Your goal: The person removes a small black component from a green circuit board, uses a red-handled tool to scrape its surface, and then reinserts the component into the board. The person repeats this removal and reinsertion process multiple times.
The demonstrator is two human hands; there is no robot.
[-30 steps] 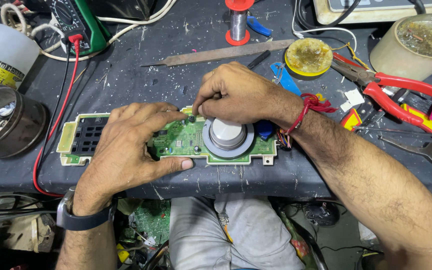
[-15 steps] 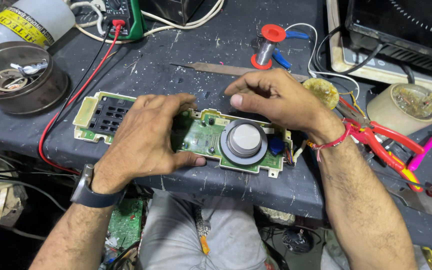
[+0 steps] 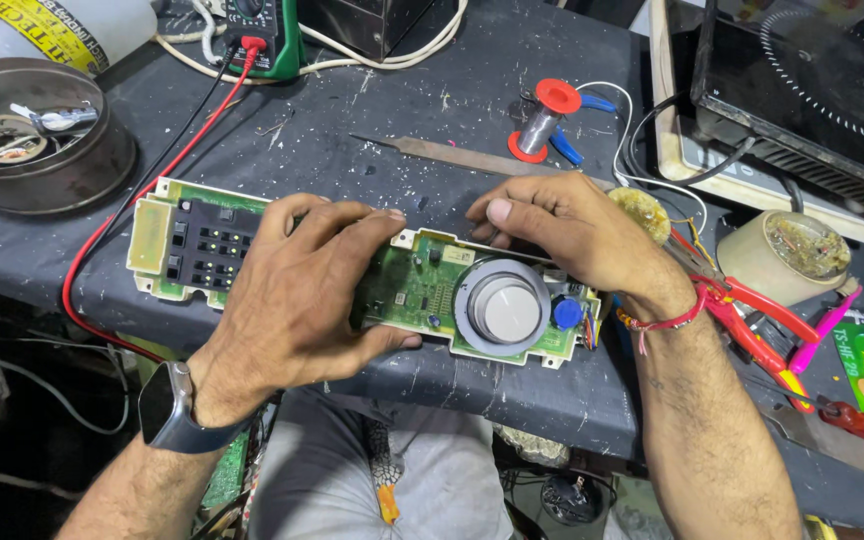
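Green circuit board point(image 3: 422, 290), long and fitted with a round grey knob point(image 3: 504, 306), lies along the near edge of the dark workbench point(image 3: 352, 110). The left hand point(image 3: 297, 290) clasps its middle, palm down with fingers curled over the far edge and thumb under the near one. The right hand point(image 3: 572, 230) rests on the far edge above the knob, fingers nearly flat; half a second ago they were raised a little higher. A metal file point(image 3: 452, 155) lies just beyond, a solder spool point(image 3: 544, 120) farther back, and red-handled pliers point(image 3: 752, 310) near the right wrist.
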